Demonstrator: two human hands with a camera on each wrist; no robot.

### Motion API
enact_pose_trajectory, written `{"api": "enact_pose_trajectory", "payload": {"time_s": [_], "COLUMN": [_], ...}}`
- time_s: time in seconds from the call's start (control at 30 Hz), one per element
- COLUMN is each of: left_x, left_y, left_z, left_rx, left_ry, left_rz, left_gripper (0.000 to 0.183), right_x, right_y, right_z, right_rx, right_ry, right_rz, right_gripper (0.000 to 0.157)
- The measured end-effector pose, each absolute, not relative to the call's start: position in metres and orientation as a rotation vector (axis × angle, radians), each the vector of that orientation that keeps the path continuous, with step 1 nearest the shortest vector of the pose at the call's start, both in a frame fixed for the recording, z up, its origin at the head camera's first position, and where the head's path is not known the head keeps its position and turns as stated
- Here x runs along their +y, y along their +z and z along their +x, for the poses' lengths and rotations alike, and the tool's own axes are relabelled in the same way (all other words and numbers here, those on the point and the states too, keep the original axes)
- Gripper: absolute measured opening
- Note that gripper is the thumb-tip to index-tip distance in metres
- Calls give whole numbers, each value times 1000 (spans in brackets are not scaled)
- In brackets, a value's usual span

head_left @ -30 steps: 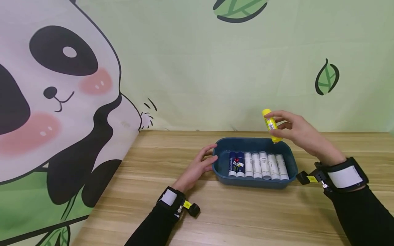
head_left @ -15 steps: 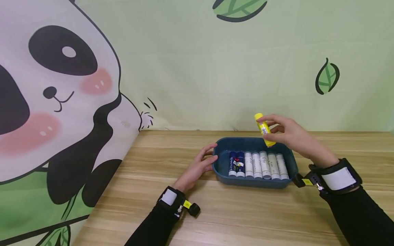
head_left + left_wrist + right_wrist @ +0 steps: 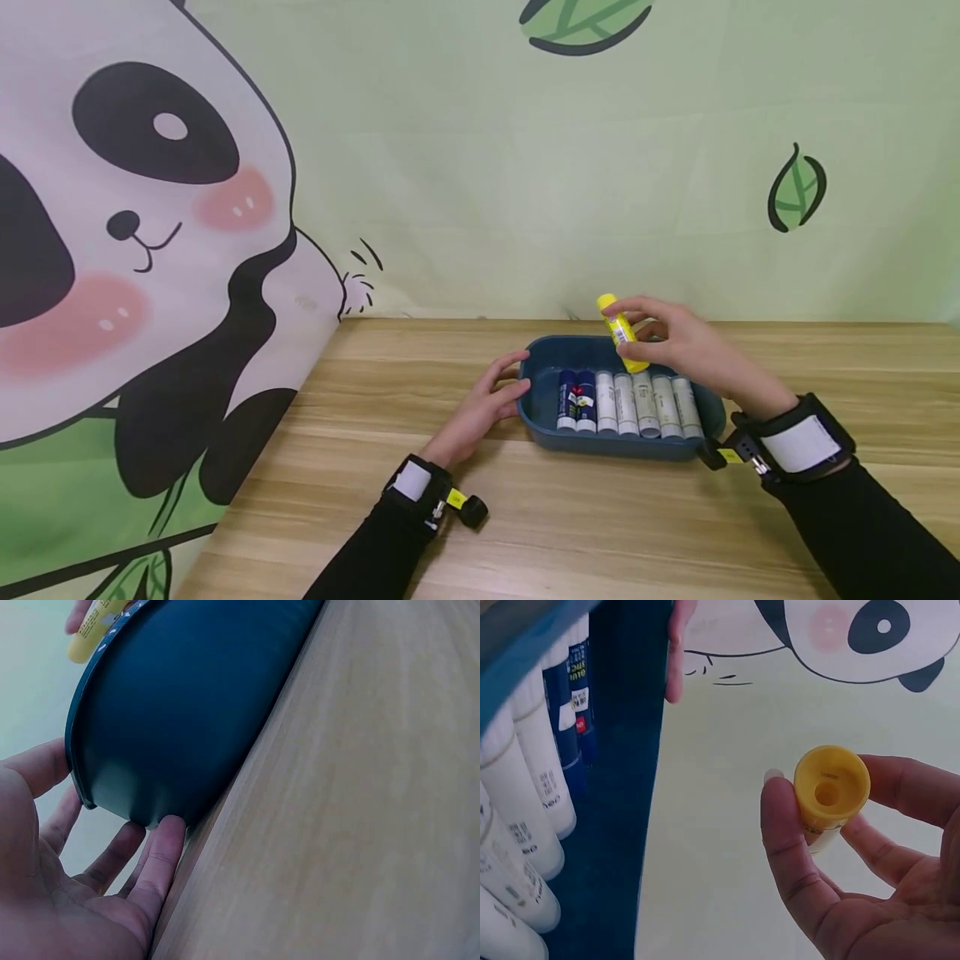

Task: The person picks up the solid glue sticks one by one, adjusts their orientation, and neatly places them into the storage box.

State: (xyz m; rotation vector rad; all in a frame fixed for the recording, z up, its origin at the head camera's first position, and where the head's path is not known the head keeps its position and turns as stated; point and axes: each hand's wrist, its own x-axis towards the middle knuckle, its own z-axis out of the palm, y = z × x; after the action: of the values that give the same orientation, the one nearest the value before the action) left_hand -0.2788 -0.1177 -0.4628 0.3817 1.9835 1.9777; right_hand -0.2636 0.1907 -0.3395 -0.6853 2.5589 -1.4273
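Note:
My right hand (image 3: 678, 342) pinches a yellow glue stick (image 3: 622, 332) between thumb and fingers, tilted, over the back rim of a dark blue plastic bin (image 3: 540, 425). In the right wrist view, the round hollow end of the yellow glue stick (image 3: 832, 787) faces the camera. Inside the bin lies a row of two dark blue glue sticks (image 3: 576, 402) and several white tubes (image 3: 645, 403). Extended fingers of my left hand (image 3: 487, 402) touch the bin's left end. The left wrist view has fingertips (image 3: 169, 832) against its outer wall, low down near the table.
The bin stands on a wood-grain table (image 3: 562, 517), close to its back edge. Behind rises a pale green backdrop (image 3: 465, 167) printed with leaves and a large panda (image 3: 172, 250). Inside the bin, bare floor shows left of the row.
My right hand has moved left and a little lower with the yellow glue stick, from the bin's back right corner toward its middle. The left hand and the bin have stayed put.

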Motion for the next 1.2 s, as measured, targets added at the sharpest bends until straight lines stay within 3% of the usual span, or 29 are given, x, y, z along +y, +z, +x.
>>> {"api": "enact_pose_trajectory", "payload": {"time_s": [0.87,1.2], "left_x": [-116,-116], "left_y": [-461,-462], "left_z": [-277,-279], "left_rx": [2009,2008], "left_ry": [1957,1963], "left_rz": [370,362], "left_gripper": [55,55], "right_x": [166,157], "right_y": [-373,-369], "right_z": [-270,-275], "right_rx": [2472,2426], "right_ry": [-1405,-1334], "right_rz": [-721,-711], "right_gripper": [49,51]}}
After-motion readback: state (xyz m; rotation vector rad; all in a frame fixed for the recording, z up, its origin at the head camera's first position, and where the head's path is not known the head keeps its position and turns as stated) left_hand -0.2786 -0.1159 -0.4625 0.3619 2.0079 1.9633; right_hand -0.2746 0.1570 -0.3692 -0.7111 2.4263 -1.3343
